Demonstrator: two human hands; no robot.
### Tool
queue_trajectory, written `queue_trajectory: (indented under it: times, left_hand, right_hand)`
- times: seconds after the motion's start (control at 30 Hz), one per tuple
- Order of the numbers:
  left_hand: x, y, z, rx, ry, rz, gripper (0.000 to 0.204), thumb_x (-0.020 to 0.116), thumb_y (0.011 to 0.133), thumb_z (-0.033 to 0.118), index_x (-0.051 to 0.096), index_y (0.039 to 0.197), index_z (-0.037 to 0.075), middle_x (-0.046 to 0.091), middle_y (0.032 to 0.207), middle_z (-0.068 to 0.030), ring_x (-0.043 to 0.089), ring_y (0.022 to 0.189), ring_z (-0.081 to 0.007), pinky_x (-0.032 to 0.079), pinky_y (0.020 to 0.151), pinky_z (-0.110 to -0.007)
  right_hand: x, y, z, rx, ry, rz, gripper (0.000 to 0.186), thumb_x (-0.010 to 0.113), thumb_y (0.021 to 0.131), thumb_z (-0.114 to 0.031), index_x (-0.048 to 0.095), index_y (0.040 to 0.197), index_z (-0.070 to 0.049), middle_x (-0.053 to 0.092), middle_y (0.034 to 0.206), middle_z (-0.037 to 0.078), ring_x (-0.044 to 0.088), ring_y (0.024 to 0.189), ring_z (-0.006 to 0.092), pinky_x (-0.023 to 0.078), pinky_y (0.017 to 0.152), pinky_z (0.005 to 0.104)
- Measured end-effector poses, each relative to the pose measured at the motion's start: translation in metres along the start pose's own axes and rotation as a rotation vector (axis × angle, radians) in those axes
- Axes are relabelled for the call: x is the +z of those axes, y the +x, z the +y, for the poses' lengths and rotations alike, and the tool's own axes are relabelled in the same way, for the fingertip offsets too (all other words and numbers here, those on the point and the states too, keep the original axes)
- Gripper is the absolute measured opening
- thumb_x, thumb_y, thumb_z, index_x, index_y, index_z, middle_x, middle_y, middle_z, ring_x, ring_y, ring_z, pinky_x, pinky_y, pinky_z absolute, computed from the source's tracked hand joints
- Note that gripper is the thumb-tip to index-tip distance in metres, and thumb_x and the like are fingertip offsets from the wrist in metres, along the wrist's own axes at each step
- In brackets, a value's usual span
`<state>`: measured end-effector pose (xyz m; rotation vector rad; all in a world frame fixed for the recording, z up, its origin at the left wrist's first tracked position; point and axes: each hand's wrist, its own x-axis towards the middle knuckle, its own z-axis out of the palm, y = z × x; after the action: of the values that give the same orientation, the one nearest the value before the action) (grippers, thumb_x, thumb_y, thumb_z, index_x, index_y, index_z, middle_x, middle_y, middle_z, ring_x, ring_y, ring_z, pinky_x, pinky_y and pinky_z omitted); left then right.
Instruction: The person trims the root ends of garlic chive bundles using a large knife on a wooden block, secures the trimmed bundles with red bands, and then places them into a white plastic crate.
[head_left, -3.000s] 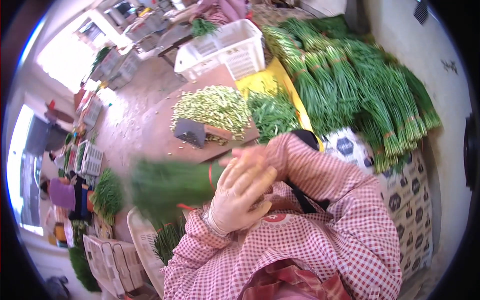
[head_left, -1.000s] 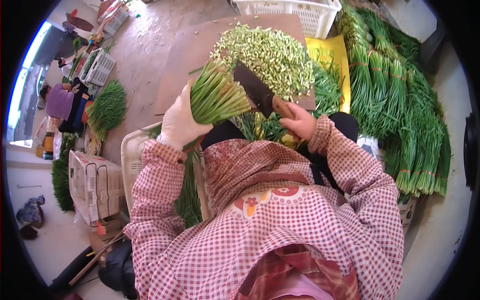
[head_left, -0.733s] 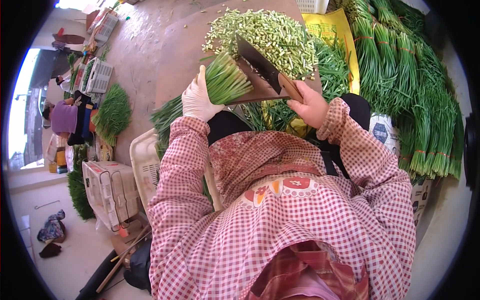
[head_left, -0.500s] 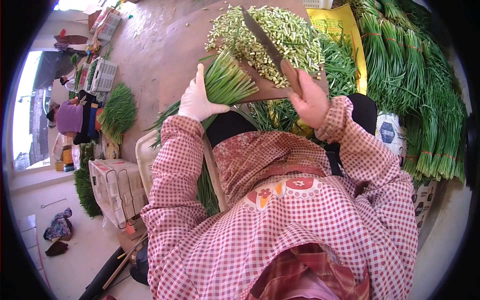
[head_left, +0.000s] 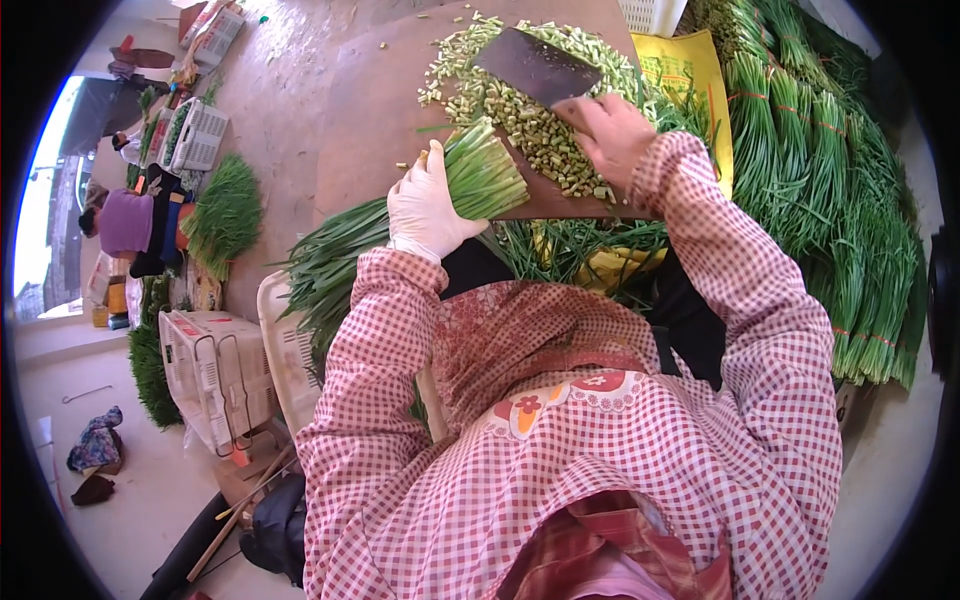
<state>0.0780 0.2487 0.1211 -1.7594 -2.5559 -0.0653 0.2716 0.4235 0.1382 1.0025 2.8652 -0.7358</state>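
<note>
My left hand (head_left: pixel 428 212), in a white glove, is wrapped round a bundle of garlic chives (head_left: pixel 488 172). The bundle's pale cut ends point to the right, over the near edge of the brown board (head_left: pixel 385 110); its long leaves trail left past my forearm. In my bare right hand (head_left: pixel 612 138) is the wooden handle of a cleaver (head_left: pixel 538 66). Its broad dark blade shows its flat side and lies over the heap of chopped stalk pieces (head_left: pixel 565 155). Blade and bundle are apart. Whether the blade touches the pieces I cannot tell.
Tied chive bundles (head_left: pixel 840 200) are stacked at the right. Next to the heap is a yellow sack (head_left: pixel 690 75); loose green leaves (head_left: pixel 560 245) hang below the board's edge. White crates (head_left: pixel 215 365) stand at the left, where another person (head_left: pixel 128 222) sits by a chive pile (head_left: pixel 225 215).
The cleaver has turned from a steep, edge-on angle to lying flatter over the heap, and my right hand has moved slightly up. The chive bundle has tilted, its cut ends now facing right.
</note>
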Motion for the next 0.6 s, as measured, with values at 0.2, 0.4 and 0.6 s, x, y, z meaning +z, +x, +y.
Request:
queue_trajectory:
  times: [0.2,0.4,0.6]
  left_hand:
    - [0.0,-0.004,0.005,-0.015,-0.03,0.035,0.11,0.084,0.047,0.038,0.029,0.134,-0.004,0.05,0.122,-0.0189,0.051,0.112,-0.0303,0.042,0.092,-0.04]
    - [0.004,-0.009,0.013,-0.014,-0.029,0.083,0.116,0.085,0.048,0.04,0.024,0.136,-0.003,0.044,0.129,-0.0213,0.046,0.119,-0.0305,0.035,0.099,-0.041]
    - [0.003,-0.018,0.012,-0.031,-0.023,0.123,0.118,0.086,0.048,0.042,0.022,0.137,-0.002,0.041,0.133,-0.0231,0.043,0.122,-0.0315,0.033,0.101,-0.042]
  right_hand:
    - [0.021,0.084,-0.057,-0.277,0.257,-0.053,0.069,0.055,0.084,-0.047,0.043,0.131,0.002,0.049,0.127,0.022,0.05,0.114,0.0311,0.039,0.099,0.0361]
    - [0.046,0.109,-0.043,-0.02,0.927,-0.022,0.022,0.059,0.089,-0.016,0.066,0.107,-0.006,0.069,0.093,0.006,0.062,0.079,0.0125,0.051,0.075,0.0273]
    - [-0.042,0.059,0.0,-0.156,0.491,-0.406,0.028,0.055,0.089,-0.023,0.061,0.105,0.0,0.061,0.086,0.008,0.056,0.077,0.0162,0.05,0.075,0.032]
